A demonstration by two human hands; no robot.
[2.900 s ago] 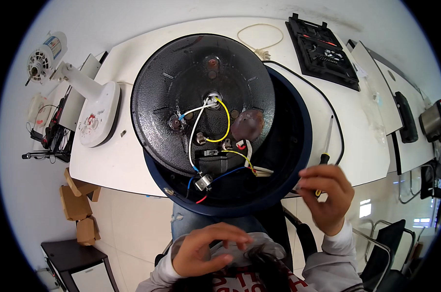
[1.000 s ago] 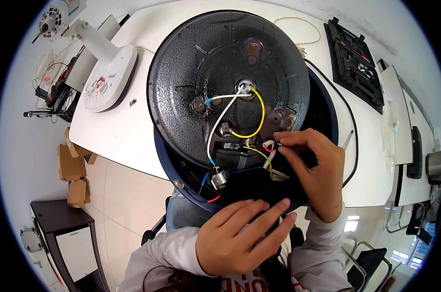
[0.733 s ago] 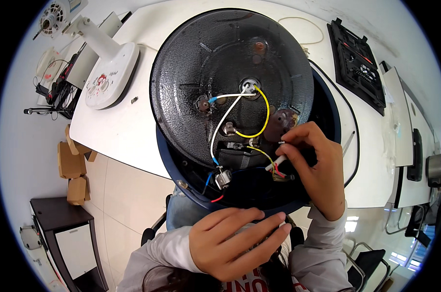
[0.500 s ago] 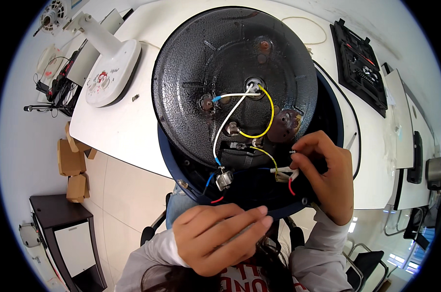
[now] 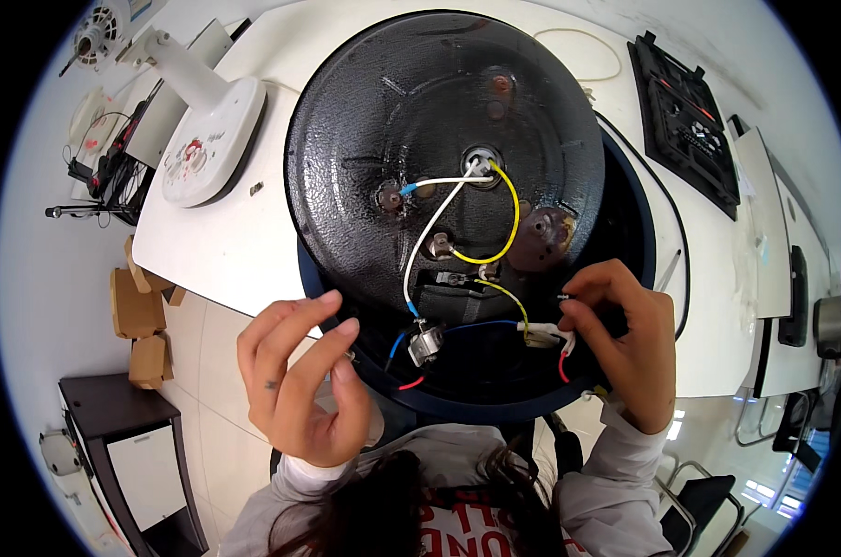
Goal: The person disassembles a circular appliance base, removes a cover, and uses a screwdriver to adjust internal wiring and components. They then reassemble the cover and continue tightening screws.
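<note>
My right hand [image 5: 620, 339] pinches a small metal screw [image 5: 563, 298] between thumb and forefinger, over the right side of a dark blue round housing [image 5: 645, 232]. My left hand [image 5: 304, 381] is raised at the housing's left front edge, fingers apart, holding nothing I can see. A black, textured round metal pan [image 5: 365, 111] stands tilted in the housing, its underside showing. White and yellow wires [image 5: 517, 213] run from its centre. A silver thermostat [image 5: 427, 343] hangs on a white wire and a blue one. Near my right hand are white-sleeved wires [image 5: 550, 334] with a red lead.
A black toolbox [image 5: 690, 125] lies open at the right on the white table [image 5: 262, 251]. A black cable [image 5: 684, 269] curves beside the housing. At the left stands a white fan base [image 5: 211, 139]. Cardboard boxes [image 5: 137, 306] and a dark cabinet [image 5: 128, 427] are beyond the table.
My left hand has moved left and up from the housing's front edge, and its fingers have spread. The right hand keeps its pinch on the screw, nearly in place. The pan shifted slightly left.
</note>
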